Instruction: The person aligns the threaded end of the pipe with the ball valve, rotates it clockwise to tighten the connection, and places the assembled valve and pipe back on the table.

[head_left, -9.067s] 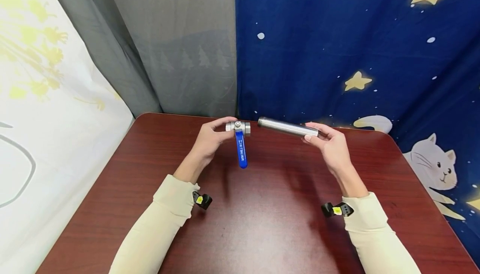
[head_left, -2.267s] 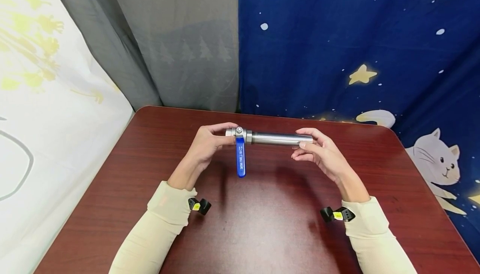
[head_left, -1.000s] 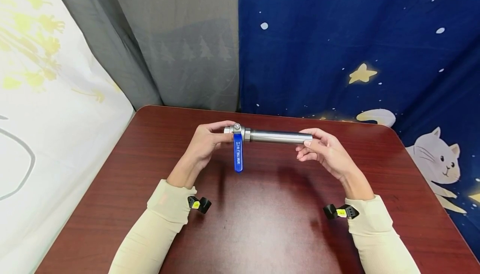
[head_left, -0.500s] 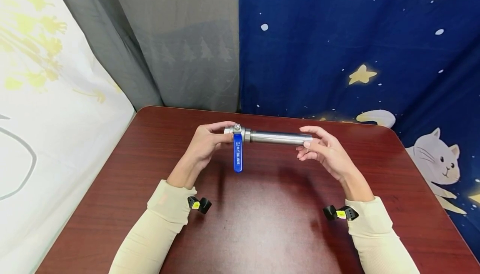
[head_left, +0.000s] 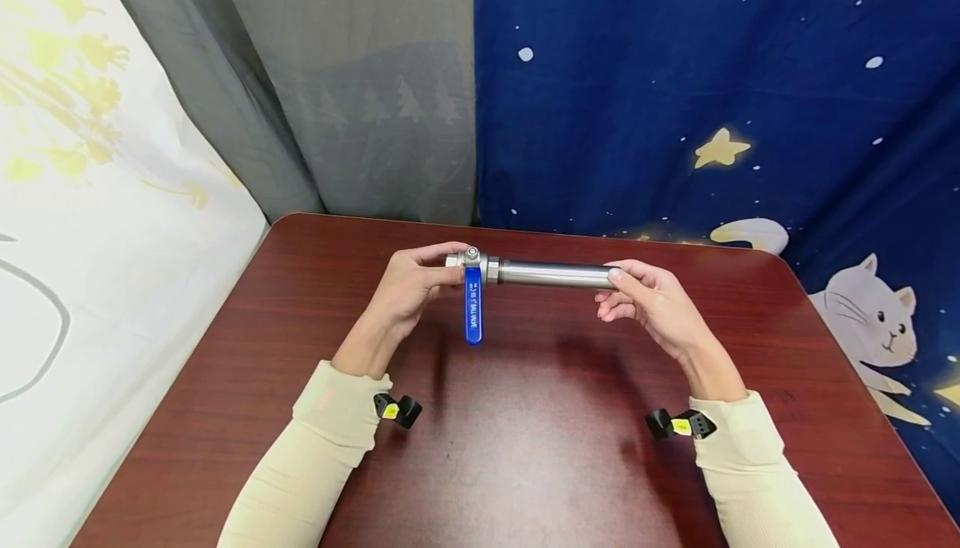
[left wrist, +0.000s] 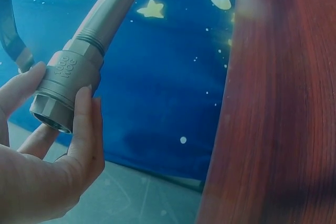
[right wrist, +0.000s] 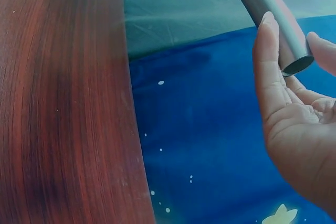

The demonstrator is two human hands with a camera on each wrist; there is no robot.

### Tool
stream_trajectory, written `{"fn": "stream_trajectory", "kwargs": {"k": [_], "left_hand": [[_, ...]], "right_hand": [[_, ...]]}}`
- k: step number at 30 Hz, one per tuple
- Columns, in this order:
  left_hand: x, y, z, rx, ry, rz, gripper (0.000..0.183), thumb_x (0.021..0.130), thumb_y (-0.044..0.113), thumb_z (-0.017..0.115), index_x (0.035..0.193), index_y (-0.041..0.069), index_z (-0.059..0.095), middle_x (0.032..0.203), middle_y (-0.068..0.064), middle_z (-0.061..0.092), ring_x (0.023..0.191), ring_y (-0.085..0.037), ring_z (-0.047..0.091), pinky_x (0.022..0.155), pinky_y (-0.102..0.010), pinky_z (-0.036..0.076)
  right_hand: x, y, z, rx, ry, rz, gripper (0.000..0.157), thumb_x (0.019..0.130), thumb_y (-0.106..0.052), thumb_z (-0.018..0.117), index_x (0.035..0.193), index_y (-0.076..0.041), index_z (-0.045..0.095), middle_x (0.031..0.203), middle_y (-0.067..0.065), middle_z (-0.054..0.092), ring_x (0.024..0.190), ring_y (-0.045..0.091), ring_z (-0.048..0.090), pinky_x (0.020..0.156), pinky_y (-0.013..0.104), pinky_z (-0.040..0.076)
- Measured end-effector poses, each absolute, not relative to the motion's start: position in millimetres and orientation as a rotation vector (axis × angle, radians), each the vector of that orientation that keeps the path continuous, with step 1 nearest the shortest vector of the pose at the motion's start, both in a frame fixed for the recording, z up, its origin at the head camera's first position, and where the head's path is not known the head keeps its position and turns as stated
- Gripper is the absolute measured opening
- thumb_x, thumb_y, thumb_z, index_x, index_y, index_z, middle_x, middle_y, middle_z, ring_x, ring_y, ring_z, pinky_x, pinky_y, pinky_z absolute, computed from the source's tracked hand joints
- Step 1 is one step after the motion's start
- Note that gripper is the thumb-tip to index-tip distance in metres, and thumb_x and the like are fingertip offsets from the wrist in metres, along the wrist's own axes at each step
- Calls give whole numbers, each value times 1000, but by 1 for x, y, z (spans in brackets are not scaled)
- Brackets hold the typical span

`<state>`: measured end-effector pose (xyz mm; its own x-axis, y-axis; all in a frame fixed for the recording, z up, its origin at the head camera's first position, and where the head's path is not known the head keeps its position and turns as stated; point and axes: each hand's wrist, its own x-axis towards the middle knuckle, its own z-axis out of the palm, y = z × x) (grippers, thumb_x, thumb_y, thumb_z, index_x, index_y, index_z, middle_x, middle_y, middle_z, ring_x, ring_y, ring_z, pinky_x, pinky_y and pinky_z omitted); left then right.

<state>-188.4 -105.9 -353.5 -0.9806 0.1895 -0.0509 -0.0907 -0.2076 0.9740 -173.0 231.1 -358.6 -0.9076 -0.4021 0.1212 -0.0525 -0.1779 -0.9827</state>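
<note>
My left hand (head_left: 401, 291) holds a steel ball valve (head_left: 473, 281) by its body, thumb in front and fingers behind. Its blue lever hangs toward me. A steel pipe (head_left: 555, 274) runs level to the right from the valve, one end in the valve's hex port. A few threads stay visible at the joint in the left wrist view, where the valve body (left wrist: 68, 80) has raised lettering. At the pipe's far end, my right hand (head_left: 662, 308) pinches it between thumb and fingers. In the right wrist view that pipe end (right wrist: 281, 30) is open and hollow.
Both hands are above a dark red wooden table (head_left: 517, 448) with rounded far corners. Behind it hang a grey curtain (head_left: 375, 115) and a blue starry curtain (head_left: 637, 98). A white printed cloth (head_left: 150, 281) hangs at the left. Each wrist carries a small black camera (head_left: 397, 409).
Earlier the pipe was apart from the valve; now its end sits in the port. Since half a second ago, my right index finger has come back down onto the pipe's end and the thumb has shifted up.
</note>
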Motion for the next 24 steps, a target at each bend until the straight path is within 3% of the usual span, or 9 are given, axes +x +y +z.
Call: {"fn": "stream_trajectory", "kwargs": {"k": [4,11,18,24], "left_hand": [[-188,-107,-354,123,1852,2306,34,81,2,74,114,1,69,111,-14,65,77,-18,68,87,-43,56],[-189,-107,-355,115,1855,2306,34,81,2,74,115,0,69,112,-14,64,78,-18,68,85,-40,57],[-189,-108,-356,121,1841,2318,35,81,2,74,116,0,68,113,-16,64,77,-18,68,78,-33,59],[-190,-108,-356,109,1842,2316,35,81,2,74,116,0,69,114,-16,64,76,-18,68,78,-33,59]], "right_hand": [[-173,231,-359,-497,1899,-2171,16,100,-9,52,110,-6,64,83,10,70,68,17,69,66,28,59],[-172,233,-359,-623,1895,-2151,35,93,7,54,127,-3,52,88,11,70,74,23,71,72,33,60],[-174,231,-360,-566,1894,-2141,15,99,-4,51,111,-3,60,83,11,70,69,19,70,67,29,59],[-174,230,-360,-572,1911,-2149,24,97,0,54,120,-4,58,85,13,70,70,21,70,68,31,60]]}}
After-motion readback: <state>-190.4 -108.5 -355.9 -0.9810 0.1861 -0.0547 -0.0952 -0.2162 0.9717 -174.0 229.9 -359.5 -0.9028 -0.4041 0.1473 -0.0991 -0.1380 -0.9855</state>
